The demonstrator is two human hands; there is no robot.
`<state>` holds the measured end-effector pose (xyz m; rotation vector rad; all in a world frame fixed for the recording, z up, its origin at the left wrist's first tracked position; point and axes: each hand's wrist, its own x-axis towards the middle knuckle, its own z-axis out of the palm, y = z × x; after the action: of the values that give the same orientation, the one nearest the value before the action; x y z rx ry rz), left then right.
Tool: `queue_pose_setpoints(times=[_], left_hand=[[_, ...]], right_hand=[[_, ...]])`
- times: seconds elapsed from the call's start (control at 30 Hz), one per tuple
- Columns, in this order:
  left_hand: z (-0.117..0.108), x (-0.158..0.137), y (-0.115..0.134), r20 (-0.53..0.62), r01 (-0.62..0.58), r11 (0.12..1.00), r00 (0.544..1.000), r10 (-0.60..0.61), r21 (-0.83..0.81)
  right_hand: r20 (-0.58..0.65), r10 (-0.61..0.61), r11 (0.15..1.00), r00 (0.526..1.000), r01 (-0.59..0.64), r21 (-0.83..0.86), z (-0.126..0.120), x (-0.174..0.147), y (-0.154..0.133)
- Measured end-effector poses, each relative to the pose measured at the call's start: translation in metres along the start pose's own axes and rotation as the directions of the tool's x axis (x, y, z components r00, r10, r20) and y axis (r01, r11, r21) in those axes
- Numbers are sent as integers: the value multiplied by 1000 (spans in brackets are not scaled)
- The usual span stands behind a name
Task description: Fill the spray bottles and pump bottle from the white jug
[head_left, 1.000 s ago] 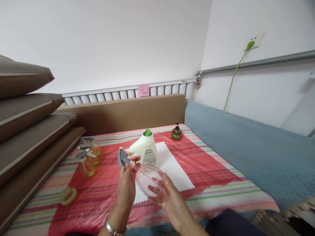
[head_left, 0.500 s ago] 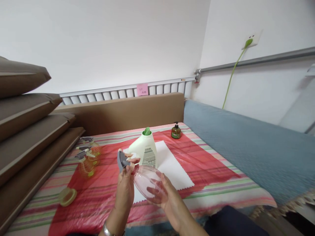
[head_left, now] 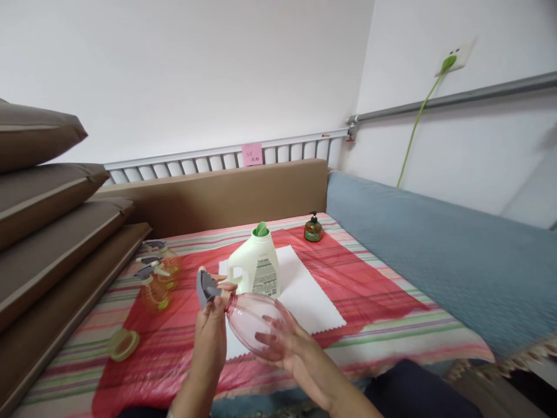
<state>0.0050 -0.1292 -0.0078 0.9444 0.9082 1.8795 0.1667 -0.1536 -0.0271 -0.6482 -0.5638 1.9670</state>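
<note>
Between my hands a clear pink spray bottle (head_left: 252,319) lies tilted on its side, its grey trigger head (head_left: 205,288) pointing left. My left hand (head_left: 212,319) is closed around the trigger head and neck. Wrapped about the rounded body is my right hand (head_left: 300,351), with several fingers showing through the clear plastic. Just behind the spray bottle stands a pale green detergent jug (head_left: 256,264), uncapped at the top with a green spout inside. The jug rests on a white sheet (head_left: 300,290) with a scalloped edge.
Several yellowish spray bottles (head_left: 154,284) stand at the left, near a round yellow-green lid (head_left: 123,344). A dark green pump bottle (head_left: 313,228) is at the back. Red plastic film (head_left: 365,290) covers part of the striped cloth (head_left: 413,337). Brown cushions (head_left: 56,226) are stacked at left.
Both hands have shifted slightly left with the pink spray bottle, which now lies closer to level. My grip on its head and body is the same.
</note>
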Motion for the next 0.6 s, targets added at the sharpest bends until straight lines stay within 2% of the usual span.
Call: queue_pose_setpoints(times=[0.13, 0.23, 0.37, 0.47, 0.6], left_hand=[[-2, -1, 25, 7, 55, 998, 998, -55, -11], [-1, -4, 43, -22, 50, 998, 998, -51, -24], [4, -9, 57, -20, 33, 999, 999, -34, -37], [7, -12, 59, -8, 48, 998, 999, -49, -40], [5, -12, 57, -14, 41, 999, 999, -41, -8]], right_hand=[[97, -13, 997, 995, 20, -79, 2, -5, 0], [162, -21, 984, 987, 48, -169, -1, 1, 9], [260, 118, 970, 958, -56, -236, -1, 6, 16], [276, 127, 976, 953, -71, -204, 6, -3, 11], [235, 134, 988, 963, -110, -113, 16, -19, 1]])
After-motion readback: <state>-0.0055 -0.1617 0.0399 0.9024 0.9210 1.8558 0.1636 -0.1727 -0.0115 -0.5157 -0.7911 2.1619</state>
